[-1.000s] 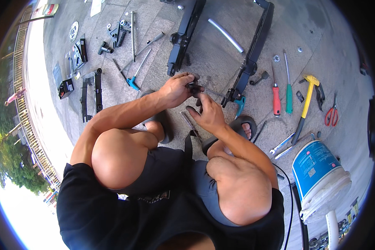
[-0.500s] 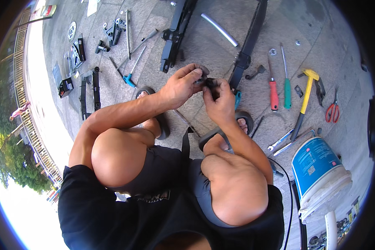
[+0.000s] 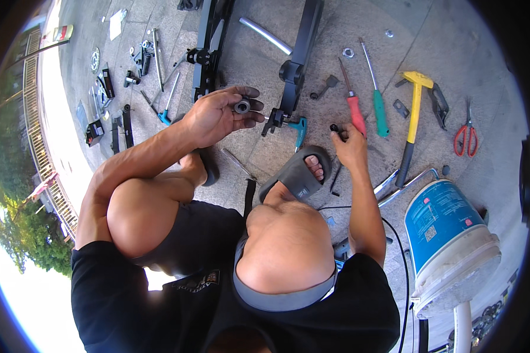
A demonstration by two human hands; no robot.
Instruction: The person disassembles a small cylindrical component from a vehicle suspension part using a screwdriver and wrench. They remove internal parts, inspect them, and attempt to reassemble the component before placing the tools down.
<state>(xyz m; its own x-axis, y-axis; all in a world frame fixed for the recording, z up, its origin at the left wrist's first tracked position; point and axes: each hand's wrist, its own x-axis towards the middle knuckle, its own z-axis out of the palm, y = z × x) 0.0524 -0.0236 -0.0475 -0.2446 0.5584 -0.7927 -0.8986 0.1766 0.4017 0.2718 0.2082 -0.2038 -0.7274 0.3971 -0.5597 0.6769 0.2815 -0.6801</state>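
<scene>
My left hand [image 3: 212, 117], fingers curved, holds a small metal ring [image 3: 242, 106] just below the left black frame member [image 3: 209, 47]. My right hand [image 3: 352, 147] pinches a small black part [image 3: 335, 128] over the paving, close to the red screwdriver [image 3: 356, 115]. Between my hands, the right black frame member [image 3: 297, 65] lies with a teal T-handle tool [image 3: 300, 132] at its lower end. A green screwdriver [image 3: 380, 115] and a yellow hammer [image 3: 417, 109] lie to the right.
A blue-and-white bucket [image 3: 439, 220] is at my lower right beside a black cable. Red-handled scissors [image 3: 466, 138], a silver tube [image 3: 266, 36] and several metal parts [image 3: 140, 59] lie on the paving. A railing [image 3: 41, 129] with greenery runs along the far left.
My hands have separated: the right moved right with a small black part, the left moved left with the ring. My view has shifted, so the floor items appear farther left and higher.
</scene>
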